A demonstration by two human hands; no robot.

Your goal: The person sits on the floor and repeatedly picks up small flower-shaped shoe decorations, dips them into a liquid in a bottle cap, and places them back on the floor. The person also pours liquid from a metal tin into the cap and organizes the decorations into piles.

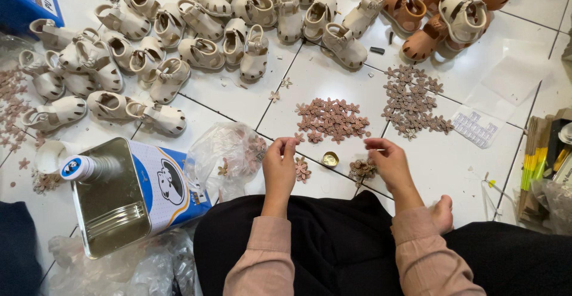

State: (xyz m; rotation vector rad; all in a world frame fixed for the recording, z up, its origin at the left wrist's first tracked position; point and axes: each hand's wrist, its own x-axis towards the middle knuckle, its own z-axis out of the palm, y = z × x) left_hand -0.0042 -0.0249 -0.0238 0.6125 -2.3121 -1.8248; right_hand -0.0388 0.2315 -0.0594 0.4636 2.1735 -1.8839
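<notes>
Presently: left hand (279, 168) with fingers pinched narrow on a small pink flower trim, right hand (387, 164) with fingers curled close above a stack of brown flower trims (362, 168); round pieces, lying flat, no long axis to tell. Between the fingers, a gold cap (329, 159); beyond them, pink flower pile (331, 119) on the tiled floor (453, 159). Risk, as judged: a knuckle could scatter the stack.

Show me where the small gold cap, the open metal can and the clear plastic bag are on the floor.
gold cap (329, 159), head view, middle of its top
metal can (110, 212), head view, shiny inner wall
plastic bag (229, 153), head view, crumpled middle
</notes>
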